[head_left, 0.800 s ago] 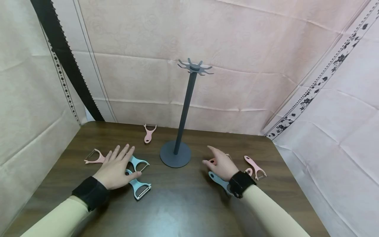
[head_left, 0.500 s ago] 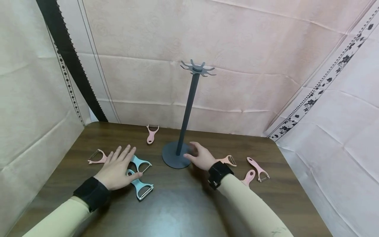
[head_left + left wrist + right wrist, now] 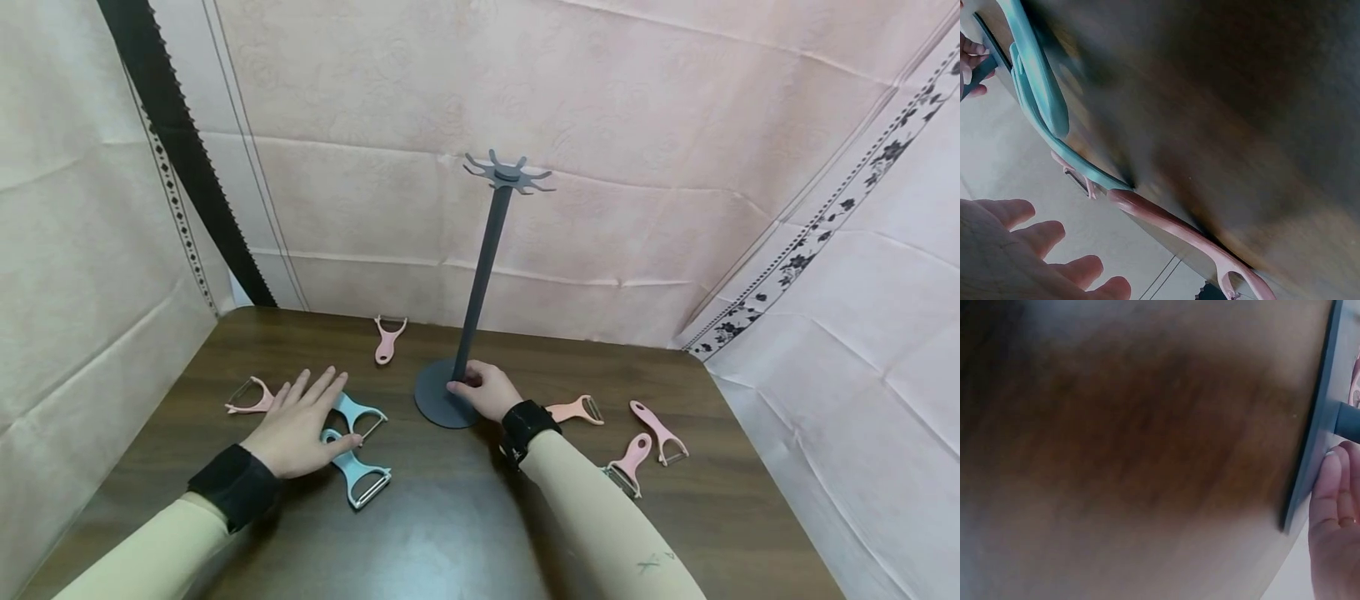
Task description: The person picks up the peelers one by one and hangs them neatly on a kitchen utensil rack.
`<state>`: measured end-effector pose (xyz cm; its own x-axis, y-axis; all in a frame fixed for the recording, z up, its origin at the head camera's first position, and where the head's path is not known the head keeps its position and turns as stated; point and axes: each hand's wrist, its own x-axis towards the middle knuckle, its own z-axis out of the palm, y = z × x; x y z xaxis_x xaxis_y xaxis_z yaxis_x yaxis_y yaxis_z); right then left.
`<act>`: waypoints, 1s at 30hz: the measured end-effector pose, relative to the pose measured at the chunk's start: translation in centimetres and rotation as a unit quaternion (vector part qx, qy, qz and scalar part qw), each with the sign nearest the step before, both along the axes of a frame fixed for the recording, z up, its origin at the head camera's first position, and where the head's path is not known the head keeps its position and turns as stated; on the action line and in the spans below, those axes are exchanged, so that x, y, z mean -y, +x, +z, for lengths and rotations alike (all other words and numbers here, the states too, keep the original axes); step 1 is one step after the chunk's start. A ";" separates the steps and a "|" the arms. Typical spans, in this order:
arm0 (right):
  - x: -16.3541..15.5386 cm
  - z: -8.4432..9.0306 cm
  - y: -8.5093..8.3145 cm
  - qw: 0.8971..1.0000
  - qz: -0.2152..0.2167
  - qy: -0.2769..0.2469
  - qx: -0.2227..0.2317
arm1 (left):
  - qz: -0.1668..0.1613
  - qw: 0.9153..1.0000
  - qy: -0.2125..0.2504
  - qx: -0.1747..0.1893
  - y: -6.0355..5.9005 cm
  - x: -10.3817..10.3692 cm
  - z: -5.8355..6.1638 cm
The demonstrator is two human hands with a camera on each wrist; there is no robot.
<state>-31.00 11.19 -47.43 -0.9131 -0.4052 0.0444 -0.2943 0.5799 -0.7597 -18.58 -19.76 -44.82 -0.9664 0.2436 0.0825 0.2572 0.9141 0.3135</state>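
Note:
My right hand (image 3: pixel 489 392) grips the foot of the dark grey stand's pole (image 3: pixel 483 267), thumb on the near side, just above its round base (image 3: pixel 432 392). In the left wrist view, fingers show on both sides of that pole. My left hand (image 3: pixel 300 433) is spread, palm down, over two light blue Y-shaped peelers, one lower (image 3: pixel 351 465) and one upper (image 3: pixel 347 407), partly covering them. A pink peeler (image 3: pixel 264 400) lies beside its fingertips. The left wrist view shows the left fingers (image 3: pixel 1044 237) straight and apart, holding nothing.
A pink peeler (image 3: pixel 386 343) lies near the table's back edge. To the right are an orange-pink peeler (image 3: pixel 572 410) and two pink ones (image 3: pixel 651 421); a bluish peeler is mostly hidden under the right forearm. Short hooks (image 3: pixel 510 173) ring the stand's top. Cloth walls surround the table.
My right hand has moved left from above the right-hand peelers to the stand's pole and taken hold of it low down. The left hand stays over the blue peelers.

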 end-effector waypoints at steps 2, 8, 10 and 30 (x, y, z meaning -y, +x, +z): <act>0.1 -0.1 -0.1 1.000 0.001 -0.002 -0.001 | -0.001 1.000 -0.001 0.002 0.0 0.0 0.0; 0.1 -0.4 -0.3 1.000 -0.002 0.003 0.003 | -0.006 1.000 0.003 0.003 -0.2 -0.2 -0.1; 0.0 -0.4 -0.3 1.000 -0.005 0.010 0.008 | -0.010 1.000 0.009 0.006 -0.4 -0.1 -0.1; 0.1 0.9 0.3 0.996 -0.029 0.064 0.048 | 0.070 0.994 -0.069 -0.042 -2.8 -2.7 1.9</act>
<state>-30.74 11.08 -46.55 -0.9325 -0.3493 -0.0920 -0.1880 0.6869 -0.7020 -21.39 -17.09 -42.95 -0.9827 0.1212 0.1402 0.1439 0.9758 0.1648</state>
